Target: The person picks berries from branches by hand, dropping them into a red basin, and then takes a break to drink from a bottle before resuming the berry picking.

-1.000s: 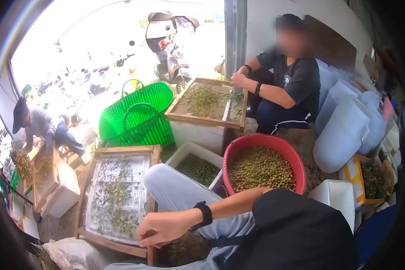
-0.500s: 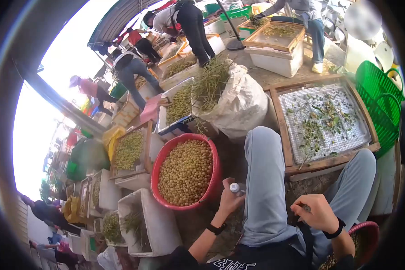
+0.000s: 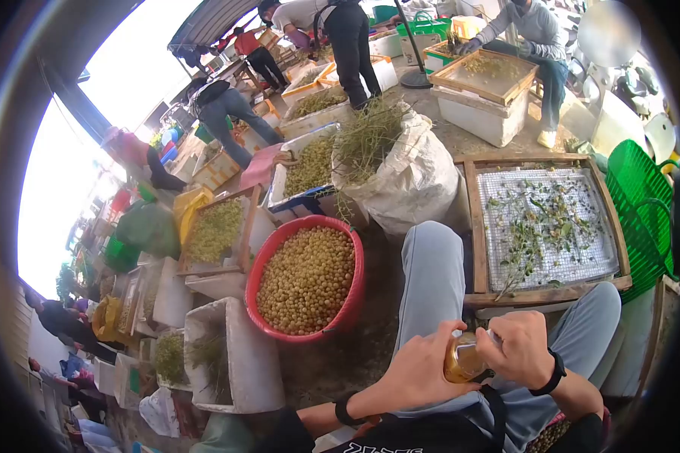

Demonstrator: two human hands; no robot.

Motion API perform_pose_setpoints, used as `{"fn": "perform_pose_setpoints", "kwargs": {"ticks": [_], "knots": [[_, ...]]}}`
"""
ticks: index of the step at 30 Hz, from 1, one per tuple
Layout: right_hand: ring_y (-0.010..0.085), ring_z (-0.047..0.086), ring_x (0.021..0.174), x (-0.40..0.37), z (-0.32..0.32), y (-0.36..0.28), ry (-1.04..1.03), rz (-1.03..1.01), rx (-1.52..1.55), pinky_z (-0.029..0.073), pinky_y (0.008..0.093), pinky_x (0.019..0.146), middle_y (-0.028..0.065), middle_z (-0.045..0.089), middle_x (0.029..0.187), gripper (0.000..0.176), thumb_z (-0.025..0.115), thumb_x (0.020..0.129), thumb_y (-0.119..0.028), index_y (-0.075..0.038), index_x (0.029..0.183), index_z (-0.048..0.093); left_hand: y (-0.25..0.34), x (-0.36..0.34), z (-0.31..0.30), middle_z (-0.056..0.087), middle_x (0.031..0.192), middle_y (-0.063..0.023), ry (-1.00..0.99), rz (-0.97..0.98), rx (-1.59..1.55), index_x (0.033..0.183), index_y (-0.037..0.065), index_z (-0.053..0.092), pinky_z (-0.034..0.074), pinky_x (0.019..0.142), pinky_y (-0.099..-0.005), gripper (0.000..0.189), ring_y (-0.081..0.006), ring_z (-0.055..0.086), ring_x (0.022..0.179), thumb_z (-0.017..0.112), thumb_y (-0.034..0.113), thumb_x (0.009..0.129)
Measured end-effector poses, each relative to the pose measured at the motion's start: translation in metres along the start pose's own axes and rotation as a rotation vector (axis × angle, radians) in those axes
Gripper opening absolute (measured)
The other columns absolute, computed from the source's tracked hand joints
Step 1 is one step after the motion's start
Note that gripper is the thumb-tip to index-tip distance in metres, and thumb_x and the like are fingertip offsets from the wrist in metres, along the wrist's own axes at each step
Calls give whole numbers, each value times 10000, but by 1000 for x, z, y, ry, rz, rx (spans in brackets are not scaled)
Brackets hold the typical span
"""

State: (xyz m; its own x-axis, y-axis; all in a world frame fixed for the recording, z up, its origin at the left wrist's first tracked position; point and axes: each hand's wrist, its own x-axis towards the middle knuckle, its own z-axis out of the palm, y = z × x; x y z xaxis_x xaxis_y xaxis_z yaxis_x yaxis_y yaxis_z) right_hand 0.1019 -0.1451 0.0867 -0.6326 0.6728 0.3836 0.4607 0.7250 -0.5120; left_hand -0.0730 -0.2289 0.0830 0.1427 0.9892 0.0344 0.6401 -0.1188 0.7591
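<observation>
Over my lap, my left hand (image 3: 421, 367) is wrapped round a clear bottle (image 3: 463, 360) with amber-brown contents. My right hand (image 3: 523, 349) is closed on the upper end of the same bottle, its fingers bent against it. The bottle lies tilted between the two hands. Its cap is hidden behind the right hand's fingers. Ahead and to the left of my hands stands a red basket (image 3: 361, 260) heaped with small round yellow-green fruit (image 3: 306, 279).
A wood-framed mesh screen (image 3: 472, 219) with leafy bits lies beyond my right knee. Nearby stand a white sack (image 3: 412, 177) of stems, green baskets (image 3: 635, 219) and a white foam box (image 3: 257, 359). A person in grey sleeves (image 3: 536, 34) sits at another screen (image 3: 461, 83); others bend over boxes behind.
My left hand has brought the bottle from beside my left knee to the right, over my lap. My right hand, formerly apart from it, is now closed on its upper end.
</observation>
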Motion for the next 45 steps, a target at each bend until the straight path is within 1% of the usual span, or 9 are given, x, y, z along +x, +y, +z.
{"fn": "perform_pose_setpoints", "kwargs": {"ticks": [5, 9, 13, 22, 26, 31, 33, 39, 45], "knots": [[245, 318, 352, -4, -20, 7, -53, 187, 421, 276, 342, 375, 117, 349, 419, 421, 698, 725, -195, -18, 457, 427, 19, 11, -12, 650, 781, -135, -382, -175, -562, 991, -2, 569, 489, 637, -345, 505, -228, 649, 693, 829, 308, 688], [191, 219, 376, -7, -32, -1, 8, 149, 589, 208, 325, 375, 88, 258, 428, 435, 663, 716, -142, -19, 454, 338, 4, 15, 12, 635, 960, -60, -524, 66, -708, 1173, 12, 543, 490, 779, -288, 540, -113, 603, 885, 789, 170, 720], [239, 316, 412, 0, -27, 12, -79, -325, 906, 237, 351, 402, 70, 306, 504, 329, 628, 700, -152, -25, 522, 382, -8, -4, 43, 660, 890, -97, -865, -299, -1579, 1061, -43, 555, 517, 657, -301, 556, -190, 651, 750, 793, 312, 705], [321, 438, 435, -1, -27, 25, -151, 220, 154, 357, 401, 457, 143, 441, 491, 400, 648, 831, -263, -25, 545, 501, 26, 19, 4, 658, 874, -115, -216, -114, 76, 1054, -14, 562, 507, 720, -318, 525, -217, 655, 803, 748, 377, 759], [290, 490, 575, 6, -54, 15, -300, -51, 611, 401, 357, 543, 135, 488, 656, 257, 628, 887, -199, -1, 743, 549, 20, 0, -7, 608, 995, -138, -676, -495, -1520, 1272, -10, 434, 519, 747, -313, 686, -252, 642, 809, 693, 382, 772], [284, 532, 749, 8, -64, 10, -269, -154, 776, 439, 349, 661, 125, 520, 863, 263, 654, 885, -225, -14, 970, 522, 31, 29, 9, 647, 1035, -92, -1406, -30, -2206, 1121, -16, 590, 521, 773, -321, 469, -194, 630, 886, 783, 260, 794], [278, 533, 739, 9, -69, 6, -175, -153, 704, 439, 342, 656, 120, 516, 844, 308, 678, 873, -262, -14, 964, 520, -3, 36, 24, 609, 988, -136, -1297, 125, -1774, 1256, -19, 446, 527, 760, -344, 729, -239, 645, 898, 749, 399, 743], [367, 515, 436, 11, -56, 9, -99, 133, 3, 420, 422, 441, 155, 500, 461, 476, 638, 841, -419, -27, 571, 629, 33, 23, 4, 657, 775, -145, 52, 88, 317, 984, -18, 574, 523, 693, -368, 579, -291, 671, 728, 797, 429, 691], [378, 478, 429, -2, -42, 17, -62, 113, 343, 395, 426, 451, 156, 476, 459, 513, 639, 859, -415, -12, 550, 566, 39, 18, -13, 655, 792, -124, -288, -73, -231, 1046, -41, 584, 522, 733, -344, 611, -240, 670, 755, 785, 423, 703]]}}
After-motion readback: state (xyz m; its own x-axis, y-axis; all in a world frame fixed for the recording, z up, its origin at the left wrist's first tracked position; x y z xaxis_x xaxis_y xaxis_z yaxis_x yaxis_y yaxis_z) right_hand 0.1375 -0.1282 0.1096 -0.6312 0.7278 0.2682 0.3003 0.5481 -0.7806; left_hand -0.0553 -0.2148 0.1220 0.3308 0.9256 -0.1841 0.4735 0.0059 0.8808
